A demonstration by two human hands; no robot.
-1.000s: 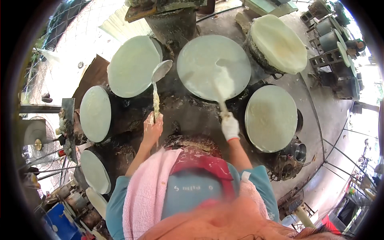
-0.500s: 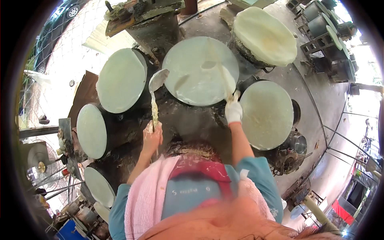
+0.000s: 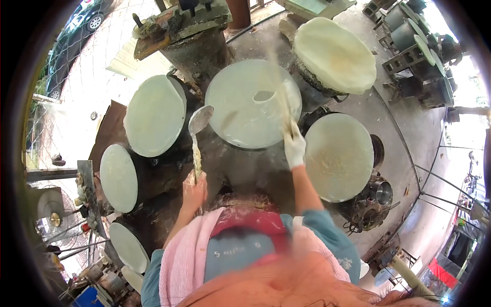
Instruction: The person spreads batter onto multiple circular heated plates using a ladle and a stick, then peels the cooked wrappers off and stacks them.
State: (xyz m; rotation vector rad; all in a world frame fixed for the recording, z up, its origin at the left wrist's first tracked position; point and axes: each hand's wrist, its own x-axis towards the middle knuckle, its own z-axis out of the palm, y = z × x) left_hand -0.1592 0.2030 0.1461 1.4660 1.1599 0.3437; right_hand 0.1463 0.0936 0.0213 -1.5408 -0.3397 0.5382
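My left hand [image 3: 195, 188], bare, is closed around the handle of a ladle [image 3: 200, 119]. The ladle's batter-smeared bowl hangs beside the left rim of the middle round pale top [image 3: 240, 102]. On my right hand [image 3: 295, 147] is a white glove; its fingers grip a long thin stick [image 3: 282, 94], blurred by motion, that reaches across the right part of that top. Whitish, wet-looking smears cover the surface, with a small oval patch [image 3: 264, 96] near the stick. Close to the gloved hand stands another round top [image 3: 339, 157], brownish in its middle.
More round pale tops stand on the left [image 3: 155, 115], [image 3: 118, 178], [image 3: 129, 247]. At the far right, a pale sheet [image 3: 335, 55] bulges over a dark rim. A crusted drum [image 3: 197, 59] stands behind; a metal pot [image 3: 381, 191] and a fan [image 3: 53, 217] flank me.
The whole view has shifted, so the tops appear lower. Against the middle top, my right hand has moved farther in and slightly left with the stick. My left hand keeps its hold on the ladle.
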